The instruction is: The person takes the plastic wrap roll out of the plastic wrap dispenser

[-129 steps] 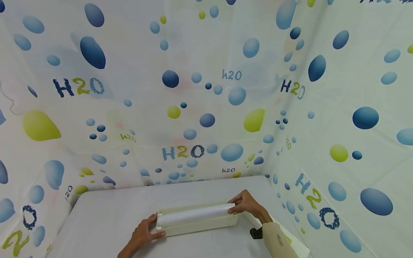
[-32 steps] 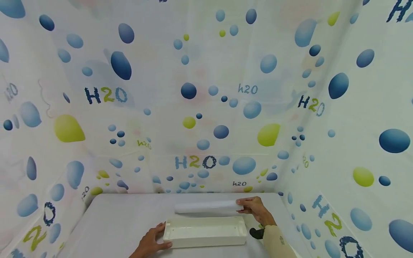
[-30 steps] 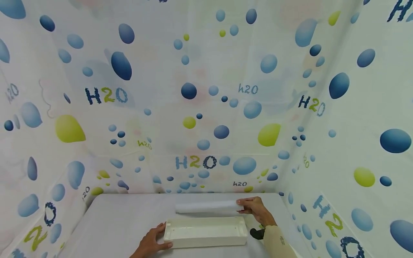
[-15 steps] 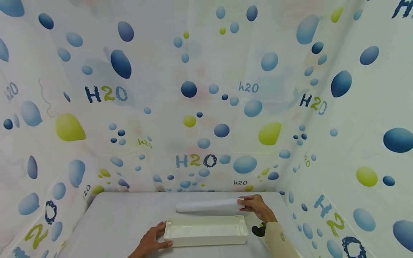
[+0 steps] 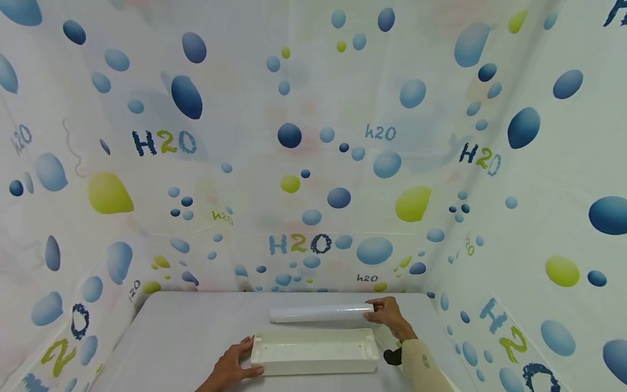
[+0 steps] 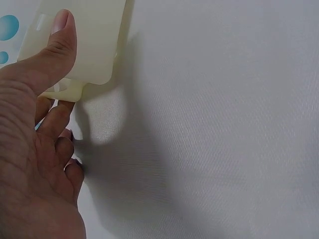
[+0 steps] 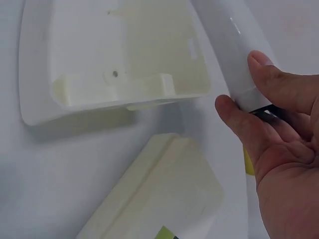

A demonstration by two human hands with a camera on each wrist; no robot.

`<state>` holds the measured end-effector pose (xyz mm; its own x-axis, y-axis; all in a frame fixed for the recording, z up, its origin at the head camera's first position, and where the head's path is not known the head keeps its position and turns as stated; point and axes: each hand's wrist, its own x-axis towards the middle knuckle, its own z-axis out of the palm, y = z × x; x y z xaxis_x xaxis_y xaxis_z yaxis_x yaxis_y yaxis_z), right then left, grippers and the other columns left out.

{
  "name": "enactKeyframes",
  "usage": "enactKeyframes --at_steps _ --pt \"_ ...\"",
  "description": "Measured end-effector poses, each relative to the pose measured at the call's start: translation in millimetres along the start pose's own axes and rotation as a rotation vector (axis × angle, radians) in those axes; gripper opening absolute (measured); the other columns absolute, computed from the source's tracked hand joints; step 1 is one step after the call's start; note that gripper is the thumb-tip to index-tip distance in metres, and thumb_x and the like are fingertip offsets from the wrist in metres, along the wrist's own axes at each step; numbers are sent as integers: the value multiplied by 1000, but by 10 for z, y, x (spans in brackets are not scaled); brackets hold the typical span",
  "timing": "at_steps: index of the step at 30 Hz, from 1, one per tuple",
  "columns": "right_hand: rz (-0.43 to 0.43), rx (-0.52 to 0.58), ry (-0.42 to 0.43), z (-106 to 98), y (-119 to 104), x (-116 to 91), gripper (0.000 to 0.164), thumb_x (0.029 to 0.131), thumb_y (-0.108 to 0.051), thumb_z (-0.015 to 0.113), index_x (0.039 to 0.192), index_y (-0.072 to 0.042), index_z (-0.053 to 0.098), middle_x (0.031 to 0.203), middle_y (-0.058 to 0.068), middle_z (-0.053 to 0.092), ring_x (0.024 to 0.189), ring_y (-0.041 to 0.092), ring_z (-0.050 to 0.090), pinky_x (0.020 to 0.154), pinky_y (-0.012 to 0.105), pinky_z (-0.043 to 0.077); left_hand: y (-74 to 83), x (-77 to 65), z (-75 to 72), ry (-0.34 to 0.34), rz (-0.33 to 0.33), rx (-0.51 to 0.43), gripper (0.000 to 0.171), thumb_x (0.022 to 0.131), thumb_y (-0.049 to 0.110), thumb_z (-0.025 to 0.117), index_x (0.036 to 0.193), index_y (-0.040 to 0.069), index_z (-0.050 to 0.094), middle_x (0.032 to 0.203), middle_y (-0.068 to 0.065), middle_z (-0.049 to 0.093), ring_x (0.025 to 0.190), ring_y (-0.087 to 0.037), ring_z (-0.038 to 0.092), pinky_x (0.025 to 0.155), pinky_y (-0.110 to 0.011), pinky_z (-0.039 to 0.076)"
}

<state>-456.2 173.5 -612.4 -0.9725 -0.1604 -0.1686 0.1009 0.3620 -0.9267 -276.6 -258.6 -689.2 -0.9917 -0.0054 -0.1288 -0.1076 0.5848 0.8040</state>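
My left hand (image 5: 231,363) grips the left end of a long cream box (image 5: 313,368), which is open at the top with nothing lying inside. In the left wrist view the thumb presses on the outer wall of the box (image 6: 97,42) and the fingers curl behind its end. Behind the box, a shiny white roll of cling film (image 5: 318,313) lies lengthwise, roughly parallel to it. My right hand (image 5: 390,318) holds the roll by its right end. The right wrist view shows thumb and fingers round that end, with the dark core opening visible at the tip.
A cream lid-like piece (image 7: 167,186) with a green mark lies right of the box, partly covered by my right arm in the head view. A black object (image 5: 393,357) shows beside the sleeve. Printed white sheets (image 5: 313,163) stand around the white table (image 5: 186,326).
Several seconds ago the roll lay in the box; my right hand has lifted it out and over to behind. Within the last second it shifts slightly right, while the left hand stays on the box.
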Motion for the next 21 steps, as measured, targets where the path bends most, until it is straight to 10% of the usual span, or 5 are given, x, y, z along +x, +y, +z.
enactKeyframes --at_steps 21 --pt "-222 -321 48 94 204 93 45 75 19 88 117 18 75 116 35 77 106 42 80 87 45 68 -6 -12 23 25 -36 -21 104 78 48 99 156 -5 54 163 -35 48 153 -61 42 114 -86 36"
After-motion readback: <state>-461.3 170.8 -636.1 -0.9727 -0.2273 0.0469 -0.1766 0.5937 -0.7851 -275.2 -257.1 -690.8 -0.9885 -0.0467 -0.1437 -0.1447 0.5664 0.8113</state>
